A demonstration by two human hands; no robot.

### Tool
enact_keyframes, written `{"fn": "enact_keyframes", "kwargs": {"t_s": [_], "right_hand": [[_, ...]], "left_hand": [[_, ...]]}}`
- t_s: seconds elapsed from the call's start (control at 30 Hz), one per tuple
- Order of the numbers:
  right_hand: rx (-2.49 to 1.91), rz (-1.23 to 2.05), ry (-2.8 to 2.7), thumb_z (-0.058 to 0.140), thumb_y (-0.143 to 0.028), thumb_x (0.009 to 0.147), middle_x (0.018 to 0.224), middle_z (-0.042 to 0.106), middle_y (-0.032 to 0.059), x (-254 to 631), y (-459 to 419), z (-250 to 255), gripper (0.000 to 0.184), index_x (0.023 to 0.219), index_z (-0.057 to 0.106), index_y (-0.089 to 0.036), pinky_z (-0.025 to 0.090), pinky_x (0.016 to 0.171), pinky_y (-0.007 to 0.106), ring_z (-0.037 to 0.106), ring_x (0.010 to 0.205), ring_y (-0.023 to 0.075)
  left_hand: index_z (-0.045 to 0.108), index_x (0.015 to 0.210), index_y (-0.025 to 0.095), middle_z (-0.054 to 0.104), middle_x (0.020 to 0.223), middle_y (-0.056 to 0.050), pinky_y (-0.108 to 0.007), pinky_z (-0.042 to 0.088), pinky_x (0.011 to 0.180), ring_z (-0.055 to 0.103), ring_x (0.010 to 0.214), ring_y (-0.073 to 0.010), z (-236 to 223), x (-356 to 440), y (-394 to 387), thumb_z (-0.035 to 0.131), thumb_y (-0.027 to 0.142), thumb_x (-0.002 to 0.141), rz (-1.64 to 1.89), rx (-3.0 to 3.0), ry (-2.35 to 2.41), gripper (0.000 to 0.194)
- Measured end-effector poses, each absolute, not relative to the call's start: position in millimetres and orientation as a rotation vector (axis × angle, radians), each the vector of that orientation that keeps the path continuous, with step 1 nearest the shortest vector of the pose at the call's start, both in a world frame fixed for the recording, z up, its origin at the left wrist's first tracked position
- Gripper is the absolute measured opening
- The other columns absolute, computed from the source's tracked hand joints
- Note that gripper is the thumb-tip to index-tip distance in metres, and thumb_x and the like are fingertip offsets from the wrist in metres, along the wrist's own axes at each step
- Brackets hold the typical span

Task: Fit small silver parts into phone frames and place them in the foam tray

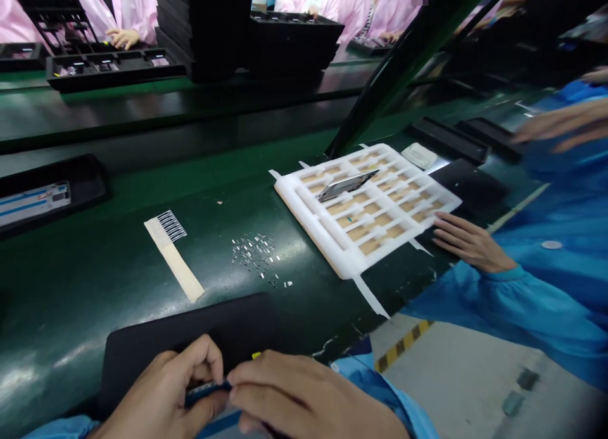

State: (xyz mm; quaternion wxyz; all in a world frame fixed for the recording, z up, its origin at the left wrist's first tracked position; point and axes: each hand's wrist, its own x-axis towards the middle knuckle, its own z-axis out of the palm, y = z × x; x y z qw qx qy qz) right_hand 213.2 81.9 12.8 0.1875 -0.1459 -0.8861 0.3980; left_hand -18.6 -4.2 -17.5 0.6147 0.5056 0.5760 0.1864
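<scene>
My left hand (173,388) and my right hand (304,391) meet at the bottom edge of the head view, over a black mat (142,344). Between them is a flat grey panel with blue strips (221,423), looking like a phone part and mostly hidden by my fingers. The left thumb and forefinger are curled at its upper edge. My right fingers bend over its other side, and a small yellow tab (256,355) shows beyond them. Just past the mat lie a scatter of tiny metal pieces (256,255) and a cream strip (178,261) with thin dark-and-white pieces at one end.
A white foam tray (354,258) with compartments holds a tilted phone-like part (349,184). A co-worker's hand (470,241) rests by its right edge. At left, a black tray (90,179) carries a similar blue-striped panel (35,203). A dark post (375,97) rises behind the foam tray.
</scene>
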Motion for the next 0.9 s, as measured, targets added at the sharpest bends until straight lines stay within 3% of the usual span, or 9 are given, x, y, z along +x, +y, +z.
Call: {"fn": "enact_keyframes", "kwargs": {"t_s": [0.3, 0.5, 0.9], "right_hand": [[-0.452, 1.539, -2.145, 0.069, -0.020, 0.108, 0.118, 0.082, 0.0125, 216.1, 97.2, 5.3, 0.020, 0.126, 0.077, -0.020, 0.067, 0.094, 0.031, 0.080, 0.105, 0.0208], [-0.522, 1.536, -1.956, 0.075, -0.013, 0.102, 0.115, 0.084, 0.0134, 222.6, 95.9, -1.7, 0.023, 0.124, 0.080, -0.018, 0.068, 0.092, 0.031, 0.081, 0.104, 0.0223], [-0.494, 1.512, -1.980, 0.075, -0.022, 0.105, 0.113, 0.084, 0.0114, 221.9, 93.4, -6.9, 0.018, 0.122, 0.079, -0.019, 0.068, 0.094, 0.030, 0.082, 0.102, 0.0197]], "left_hand": [[0.048, 0.090, 0.026, 0.065, 0.075, 0.008, -0.025, 0.038, 0.067, 0.056, 0.072, -0.0131, -15.8, -18.0, -2.4, 0.064, 0.037, 0.097, 0.363, 1.180, 1.386, 0.020], [0.049, 0.092, 0.026, 0.070, 0.079, 0.007, -0.023, 0.039, 0.068, 0.059, 0.073, -0.0129, -18.8, -19.9, -3.6, 0.063, 0.042, 0.100, 0.369, 1.165, 1.362, 0.023], [0.052, 0.092, 0.026, 0.065, 0.077, 0.006, -0.024, 0.043, 0.071, 0.060, 0.076, -0.0147, -26.6, -23.8, -6.4, 0.063, 0.052, 0.101, 0.357, 1.145, 1.368, 0.030]]}}
